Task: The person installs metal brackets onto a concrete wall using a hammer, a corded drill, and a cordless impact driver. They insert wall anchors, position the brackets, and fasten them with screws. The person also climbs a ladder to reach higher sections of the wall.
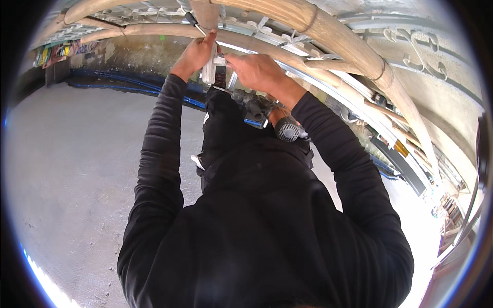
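Near the top centre, my left hand (195,56) is closed on a narrow white piece (209,69), held upright by a bamboo support. My right hand (257,72) has its fingers curled at the right side of that piece, at a small white part (220,60); how much they grip is hard to tell. Just above my left hand is a thin white rod or cord with a black end (191,20). Below my hands, at my lap or leg, lies an orange and grey power tool (287,131) with a round vented end.
Bamboo poles (354,46) cross overhead and down the right, with decorative metalwork (421,54) behind them. Blue pipes (118,88) run along the wall's base behind a grey concrete floor (72,164). Colourful items (61,51) sit at the far left; a metal post (480,154) stands far right.
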Tool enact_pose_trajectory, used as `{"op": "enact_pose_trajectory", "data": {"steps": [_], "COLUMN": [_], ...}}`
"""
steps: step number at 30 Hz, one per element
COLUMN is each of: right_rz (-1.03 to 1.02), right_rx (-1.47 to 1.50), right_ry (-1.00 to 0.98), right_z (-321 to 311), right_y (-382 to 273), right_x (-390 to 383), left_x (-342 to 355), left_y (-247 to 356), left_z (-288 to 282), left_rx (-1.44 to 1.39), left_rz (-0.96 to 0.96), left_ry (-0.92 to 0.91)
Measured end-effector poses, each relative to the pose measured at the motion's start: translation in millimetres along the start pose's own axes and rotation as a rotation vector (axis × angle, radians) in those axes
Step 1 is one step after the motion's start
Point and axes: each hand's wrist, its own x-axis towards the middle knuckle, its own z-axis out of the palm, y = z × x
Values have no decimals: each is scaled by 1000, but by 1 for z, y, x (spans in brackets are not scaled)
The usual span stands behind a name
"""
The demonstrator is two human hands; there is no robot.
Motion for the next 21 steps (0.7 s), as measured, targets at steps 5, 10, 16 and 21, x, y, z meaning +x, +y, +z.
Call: {"op": "enact_pose_trajectory", "data": {"steps": [5,10,16,21], "right_rz": [133,306,675,953], "right_rx": [-5,95,53,-34], "right_ry": [-105,-176,-426,-395], "right_z": [-43,-39,15,38], "right_y": [34,64,70,87], "right_x": [-30,-93,-150,-224], "left_x": [-4,-19,-5,-15], "left_y": [0,-43,-86,-79], "left_z": [-38,-52,-28,36], "left_rx": [-166,-3,268,202], "left_rz": [-302,-302,-197,-407], "left_ry": [-123,38,316,511]}}
